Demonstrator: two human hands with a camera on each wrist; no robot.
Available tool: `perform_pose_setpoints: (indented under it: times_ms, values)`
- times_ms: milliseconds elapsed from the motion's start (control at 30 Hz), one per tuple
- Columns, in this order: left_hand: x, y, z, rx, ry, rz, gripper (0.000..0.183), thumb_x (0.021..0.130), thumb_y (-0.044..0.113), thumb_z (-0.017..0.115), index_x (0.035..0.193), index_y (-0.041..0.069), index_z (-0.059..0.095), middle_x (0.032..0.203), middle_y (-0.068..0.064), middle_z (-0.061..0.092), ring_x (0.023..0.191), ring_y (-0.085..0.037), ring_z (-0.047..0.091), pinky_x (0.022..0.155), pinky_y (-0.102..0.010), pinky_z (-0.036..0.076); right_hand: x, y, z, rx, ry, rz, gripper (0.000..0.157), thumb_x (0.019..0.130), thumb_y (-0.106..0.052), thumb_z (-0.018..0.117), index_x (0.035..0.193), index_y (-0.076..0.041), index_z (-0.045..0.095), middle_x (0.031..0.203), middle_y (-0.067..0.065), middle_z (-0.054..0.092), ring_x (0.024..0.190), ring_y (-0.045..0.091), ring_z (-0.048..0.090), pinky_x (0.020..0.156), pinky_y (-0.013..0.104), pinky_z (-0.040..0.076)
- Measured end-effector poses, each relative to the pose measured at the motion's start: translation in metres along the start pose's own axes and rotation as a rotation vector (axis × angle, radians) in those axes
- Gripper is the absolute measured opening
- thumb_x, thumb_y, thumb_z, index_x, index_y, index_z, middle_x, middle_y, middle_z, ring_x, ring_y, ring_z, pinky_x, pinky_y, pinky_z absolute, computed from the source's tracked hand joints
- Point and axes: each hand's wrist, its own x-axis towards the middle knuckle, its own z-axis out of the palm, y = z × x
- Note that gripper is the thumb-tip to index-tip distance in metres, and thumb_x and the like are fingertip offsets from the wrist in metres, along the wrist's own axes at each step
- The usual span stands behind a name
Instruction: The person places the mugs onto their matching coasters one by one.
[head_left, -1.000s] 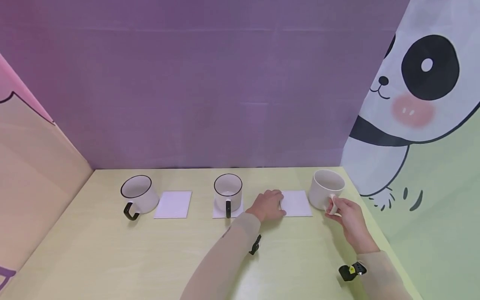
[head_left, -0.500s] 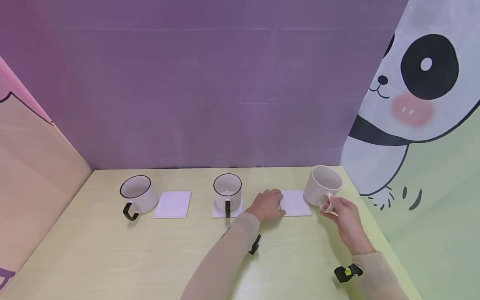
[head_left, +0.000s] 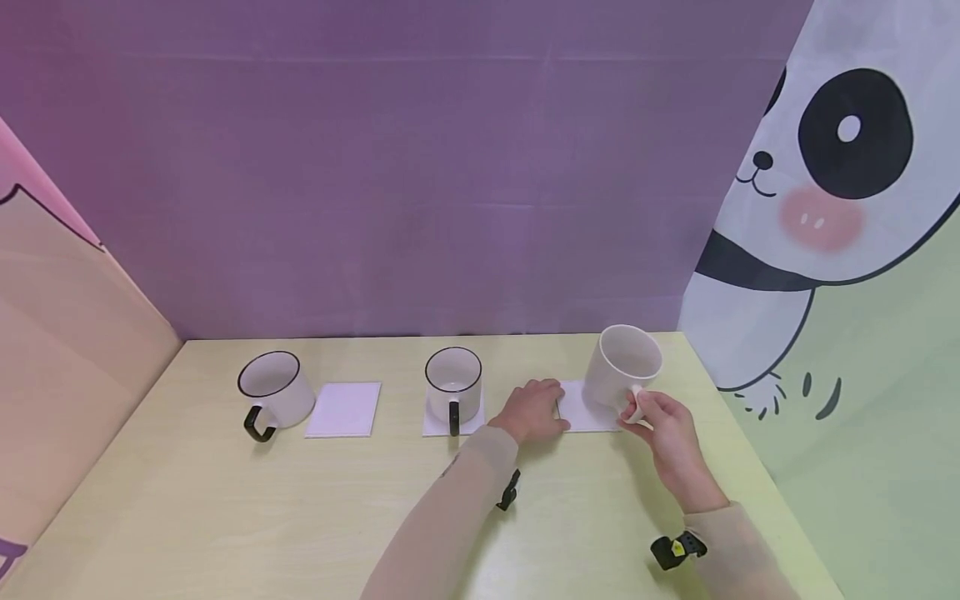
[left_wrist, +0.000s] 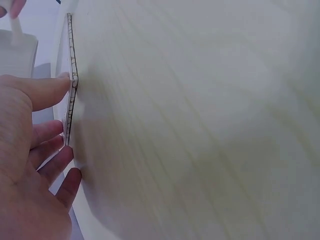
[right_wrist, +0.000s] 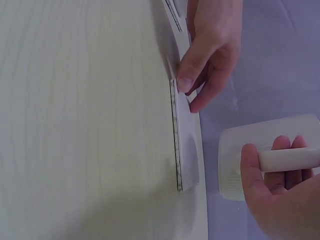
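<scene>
My right hand [head_left: 672, 446] grips the handle of a plain white mug [head_left: 624, 367], slightly tilted and raised over the right-hand white square coaster [head_left: 588, 417]. In the right wrist view, the mug [right_wrist: 232, 150] appears apart from the coaster [right_wrist: 187, 145], with fingers and thumb around its handle. My left hand [head_left: 534, 412] rests at that coaster's left edge. Its thumb touches the near corner in the left wrist view, the other fingers [left_wrist: 57, 162] loosely extended along the edge. Left of this hand, a white mug with black rim and handle [head_left: 453, 383] stands on another coaster [head_left: 433, 427].
At the far left, a second black-rimmed mug [head_left: 277, 392] stands on the bare tabletop [head_left: 262, 517], beside a white square coaster [head_left: 342, 410]. A purple backdrop [head_left: 420, 183] rises behind the table, with a panda-print panel [head_left: 862, 350] along the right side.
My right hand has lifted the plain white mug and carried it left, from beside the right-hand coaster to above it. The left hand stays at the coaster's edge.
</scene>
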Motion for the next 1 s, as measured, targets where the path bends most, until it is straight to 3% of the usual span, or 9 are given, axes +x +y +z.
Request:
perform_pose_setpoints:
  times_ms: [467, 833, 1000]
  values:
    - [0.002, 0.0, 0.005, -0.005, 0.011, -0.017, 0.057, 0.094, 0.04, 0.068, 0.142, 0.013, 0.058, 0.154, 0.0, 0.049, 0.139, -0.022, 0.045, 0.111, -0.042, 0.041, 0.001, 0.006, 0.02, -0.014, 0.02, 0.03, 0.025, 0.108, -0.011, 0.047, 0.105, 0.011, 0.059, 0.08, 0.004, 0.06, 0.084, 0.015, 0.062, 0.089, 0.035, 0.058]
    - [0.002, -0.001, 0.005, -0.011, 0.038, -0.011, 0.057, 0.092, 0.04, 0.07, 0.14, 0.012, 0.059, 0.152, 0.0, 0.05, 0.138, -0.023, 0.046, 0.108, -0.042, 0.043, 0.007, 0.014, 0.031, -0.014, 0.035, 0.056, 0.025, 0.108, -0.01, 0.047, 0.106, 0.013, 0.057, 0.079, 0.004, 0.059, 0.081, 0.014, 0.061, 0.091, 0.039, 0.057]
    - [0.002, -0.001, 0.005, -0.014, 0.037, -0.011, 0.057, 0.092, 0.04, 0.069, 0.141, 0.012, 0.059, 0.152, -0.001, 0.05, 0.139, -0.023, 0.046, 0.108, -0.042, 0.042, 0.007, 0.017, 0.034, -0.047, 0.052, 0.078, 0.027, 0.108, -0.009, 0.047, 0.109, 0.016, 0.056, 0.079, 0.003, 0.06, 0.08, 0.012, 0.061, 0.088, 0.034, 0.058]
